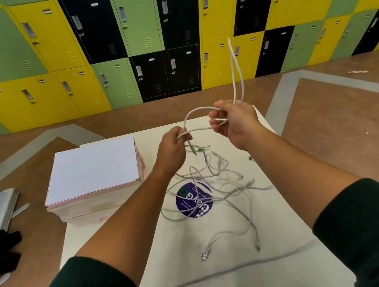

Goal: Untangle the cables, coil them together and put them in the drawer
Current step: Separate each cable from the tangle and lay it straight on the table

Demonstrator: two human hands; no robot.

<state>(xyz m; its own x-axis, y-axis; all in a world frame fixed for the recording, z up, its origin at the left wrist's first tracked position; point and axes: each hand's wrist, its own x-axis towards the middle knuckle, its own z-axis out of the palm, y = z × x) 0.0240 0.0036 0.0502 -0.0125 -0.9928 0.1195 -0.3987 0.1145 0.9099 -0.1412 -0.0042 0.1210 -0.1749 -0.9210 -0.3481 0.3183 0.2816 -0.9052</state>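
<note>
Cable (197,110): one loop, held above the sticker (193,199), gripped at either end by curled fingers of left hand (176,143) and right hand (234,121). Tangle (217,186): spread over the sticker. Risk: loose tail above may be whipped down and caught in the tangle.

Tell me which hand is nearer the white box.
Left. The left hand holds a cable just right of the white box; the right hand grips it farther right, beyond the left hand.
</note>
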